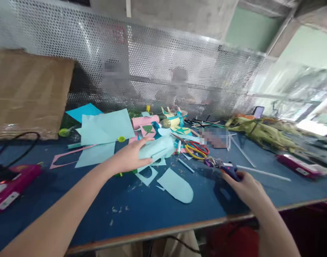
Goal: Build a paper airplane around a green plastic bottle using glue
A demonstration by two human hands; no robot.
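My left hand (131,156) is closed around a light blue paper roll (161,148) at the middle of the table. In my right hand (245,185) is a dark blue glue gun (229,169), its nozzle pointing left toward the scissors. The scissors (197,149), with red and yellow handles, lie just right of the paper roll. A light blue paper piece with a rounded end (176,185) lies in front of the roll, near a scrap with a cut-out hole (148,175).
Light blue sheets (107,125) and a pink paper frame (67,159) lie left. Behind are a pink roll (144,122) and a yellow roll (171,122). Clear sticks (265,172), a green bundle (254,132) and a magenta device (297,166) are right. Cardboard (29,96) leans left.
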